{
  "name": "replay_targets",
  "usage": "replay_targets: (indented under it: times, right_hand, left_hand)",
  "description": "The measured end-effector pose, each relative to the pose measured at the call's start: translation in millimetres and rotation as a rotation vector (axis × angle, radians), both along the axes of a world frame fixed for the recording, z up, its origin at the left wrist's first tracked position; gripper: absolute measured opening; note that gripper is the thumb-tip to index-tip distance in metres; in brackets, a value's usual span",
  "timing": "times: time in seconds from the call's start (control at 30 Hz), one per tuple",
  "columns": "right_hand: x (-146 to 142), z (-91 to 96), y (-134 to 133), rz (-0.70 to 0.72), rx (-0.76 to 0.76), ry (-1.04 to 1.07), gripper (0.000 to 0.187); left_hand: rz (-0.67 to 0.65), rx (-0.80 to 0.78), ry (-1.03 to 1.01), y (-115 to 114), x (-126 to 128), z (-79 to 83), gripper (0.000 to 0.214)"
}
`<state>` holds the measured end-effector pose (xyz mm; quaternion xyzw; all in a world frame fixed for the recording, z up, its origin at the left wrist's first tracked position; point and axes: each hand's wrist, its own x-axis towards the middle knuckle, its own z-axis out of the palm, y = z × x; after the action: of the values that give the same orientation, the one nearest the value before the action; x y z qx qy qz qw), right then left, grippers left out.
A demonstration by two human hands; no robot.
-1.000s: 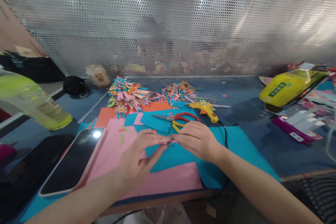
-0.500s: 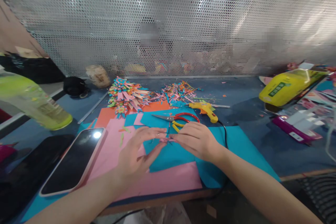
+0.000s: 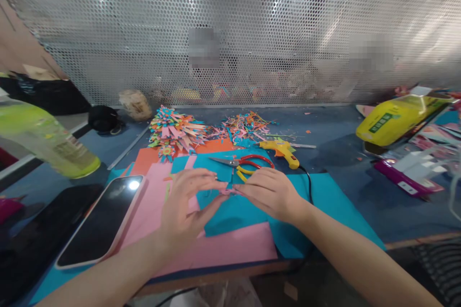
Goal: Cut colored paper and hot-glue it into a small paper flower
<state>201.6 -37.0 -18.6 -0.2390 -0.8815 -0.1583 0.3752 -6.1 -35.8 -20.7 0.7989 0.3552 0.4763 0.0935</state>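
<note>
Between my two hands is a small pink paper piece (image 3: 227, 191), mostly covered by fingertips. My left hand (image 3: 189, 201) pinches its left end between thumb and index finger. The fingers of my right hand (image 3: 272, 194) press together on its right end. Blue paper sheets (image 3: 234, 216) and pink sheets (image 3: 230, 247) lie under the hands. Just beyond the fingers, scissors (image 3: 248, 160) with red and yellow handles lie with blades pointing left. A yellow glue gun (image 3: 283, 148) rests behind them. A cluster of fringed colourful paper pieces (image 3: 175, 132) stands at the back left.
A phone (image 3: 103, 220) and a green-capped bottle (image 3: 61, 148) are on the left. Colourful paper scraps (image 3: 247, 125) are heaped at the back before a perforated metal panel (image 3: 252, 33). On the right are a yellow packet (image 3: 385, 122) and a purple object (image 3: 399, 177).
My left hand's upper fingers have shifted and curled slightly, while its thumb and index finger stay at the pink paper piece. My right hand is nearly still.
</note>
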Motion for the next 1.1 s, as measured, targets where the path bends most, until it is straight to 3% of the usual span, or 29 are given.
replay_targets:
  times: [0.83,1.1]
  right_hand:
    - [0.6,-0.1,-0.7,-0.005,-0.003,-0.008,0.013]
    - [0.9,-3.2,1.1,0.016,-0.088,0.054,0.011]
  left_hand:
    - [0.007,0.105,0.067,-0.6,-1.5,-2.8,0.014]
    - [0.021,0.107,0.091,2.3,-1.0,-6.9,0.016]
